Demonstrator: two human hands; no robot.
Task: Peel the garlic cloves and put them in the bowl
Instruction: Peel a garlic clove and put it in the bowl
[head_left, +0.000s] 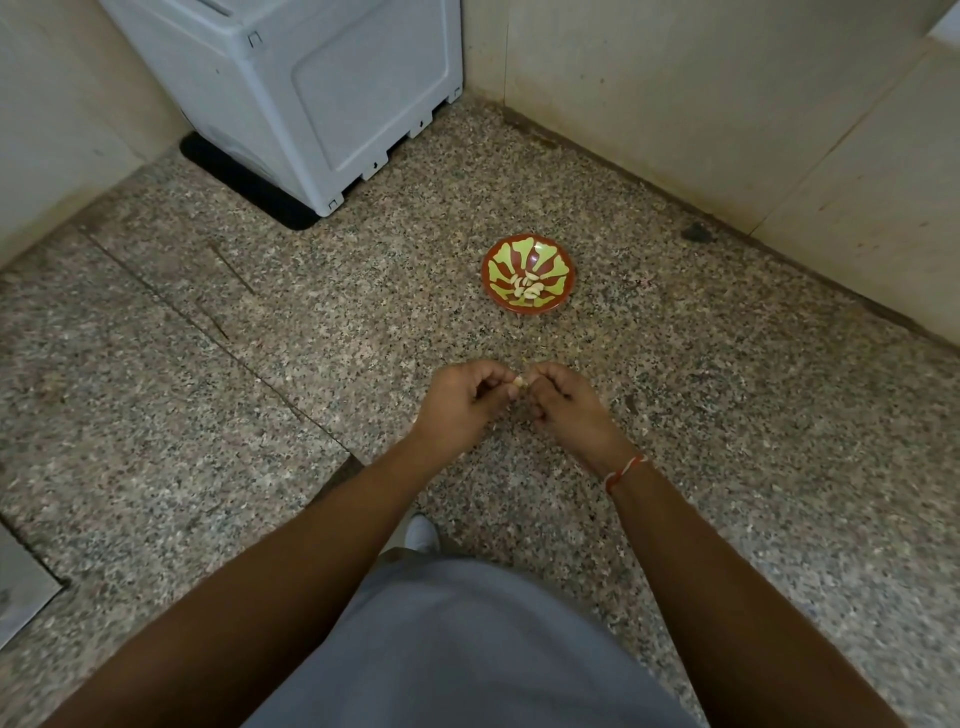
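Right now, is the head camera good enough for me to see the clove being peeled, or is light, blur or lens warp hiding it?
Head view: dim, even indoor light, no glare; wide-angle warp bends the walls at the edges. The garlic clove is a tiny, soft speck pinched between the left hand and right hand, so its skin is unreadable. The bowl of peeled cloves is reasonably sharp.
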